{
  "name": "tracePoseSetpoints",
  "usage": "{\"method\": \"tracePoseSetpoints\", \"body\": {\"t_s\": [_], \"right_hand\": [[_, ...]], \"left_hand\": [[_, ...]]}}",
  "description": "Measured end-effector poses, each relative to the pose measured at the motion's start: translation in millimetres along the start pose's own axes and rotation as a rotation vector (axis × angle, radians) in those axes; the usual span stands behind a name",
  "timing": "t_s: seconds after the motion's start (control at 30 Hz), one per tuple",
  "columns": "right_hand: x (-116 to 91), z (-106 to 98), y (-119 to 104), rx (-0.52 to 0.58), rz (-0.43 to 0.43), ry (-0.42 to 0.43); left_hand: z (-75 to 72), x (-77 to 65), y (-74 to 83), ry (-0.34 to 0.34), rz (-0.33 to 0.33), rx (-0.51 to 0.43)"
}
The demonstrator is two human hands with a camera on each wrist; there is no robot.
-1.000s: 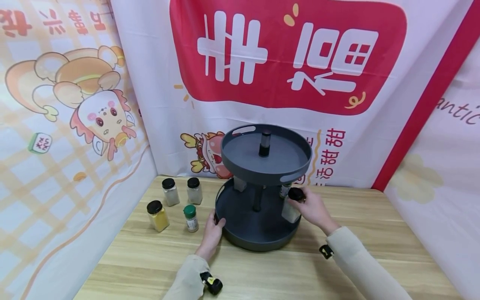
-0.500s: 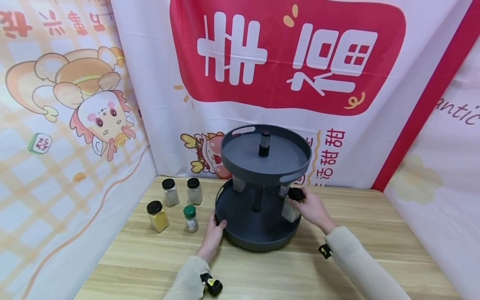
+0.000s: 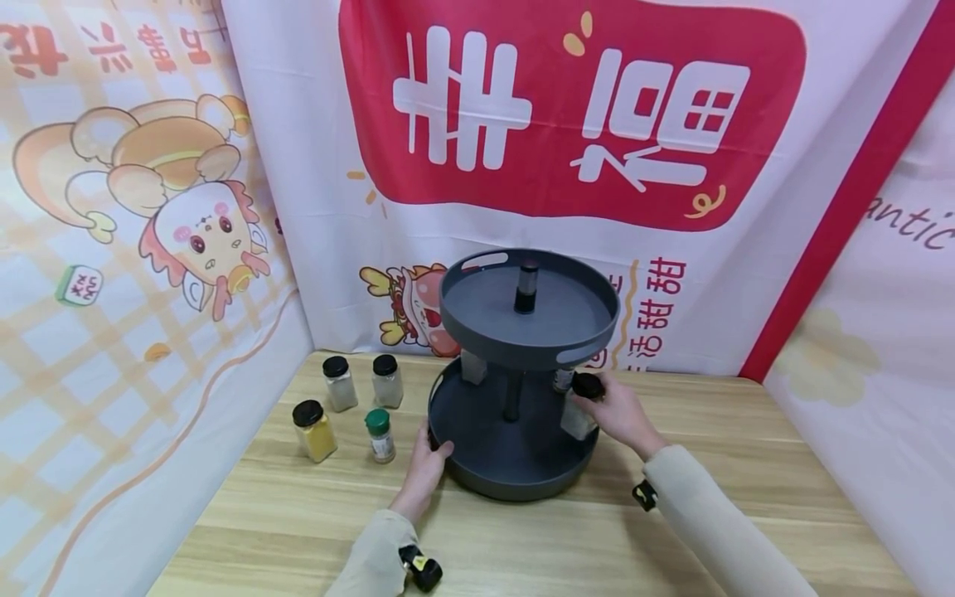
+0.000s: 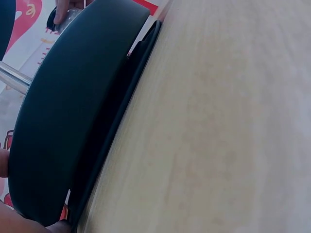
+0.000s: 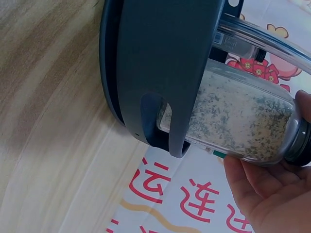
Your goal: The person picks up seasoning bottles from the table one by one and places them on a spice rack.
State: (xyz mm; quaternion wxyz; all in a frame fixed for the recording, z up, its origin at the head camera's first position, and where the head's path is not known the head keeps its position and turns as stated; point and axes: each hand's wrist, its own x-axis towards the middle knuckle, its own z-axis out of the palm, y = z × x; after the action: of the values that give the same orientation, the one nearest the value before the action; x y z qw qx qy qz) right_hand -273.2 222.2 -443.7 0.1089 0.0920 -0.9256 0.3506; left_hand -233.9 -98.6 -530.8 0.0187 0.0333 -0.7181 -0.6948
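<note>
A dark grey two-tier round rack (image 3: 507, 477) stands on the table. My left hand (image 3: 425, 468) holds the lower tier's left rim, thumb over the edge. At the tier's right side, my right hand (image 3: 622, 414) grips a clear spice jar (image 3: 578, 421) near its black lid. Pale, green-flecked seasoning fills this jar (image 5: 238, 114) in the right wrist view, its base inside the tier's wall. Toward the back of the lower tier are another clear jar (image 3: 473, 367) and a small labelled bottle (image 3: 563, 379), both partly hidden by the upper tier.
Left of the rack stand two black-lidded jars (image 3: 341, 385) of pale contents, a jar of yellow powder (image 3: 316, 431) and a green-capped bottle (image 3: 380, 435). The upper tier (image 3: 559, 307) overhangs the lower one around a central post (image 3: 513, 394). Printed cloth (image 3: 313, 207) hangs behind.
The jar and small bottle at the back of the lower tier have shifted slightly left. Both hands keep their holds, and the right forearm has drawn in a little.
</note>
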Motion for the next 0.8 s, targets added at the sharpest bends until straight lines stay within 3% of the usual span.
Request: {"method": "tracePoseSetpoints", "body": {"t_s": [0.2, 0.57, 0.8], "right_hand": [[3.5, 1.1, 1.0, -0.008, 0.032, -0.055], [8.6, 1.6, 6.8, -0.007, 0.020, -0.070], [11.1, 2.6, 9.4, -0.021, 0.020, -0.087]], "left_hand": [[-1.1, 0.3, -2.9, 0.005, -0.003, 0.006], [-0.7, 1.5, 0.9, -0.017, -0.028, 0.019], [1.6, -2.0, 2.5, 0.004, 0.000, 0.003]]}}
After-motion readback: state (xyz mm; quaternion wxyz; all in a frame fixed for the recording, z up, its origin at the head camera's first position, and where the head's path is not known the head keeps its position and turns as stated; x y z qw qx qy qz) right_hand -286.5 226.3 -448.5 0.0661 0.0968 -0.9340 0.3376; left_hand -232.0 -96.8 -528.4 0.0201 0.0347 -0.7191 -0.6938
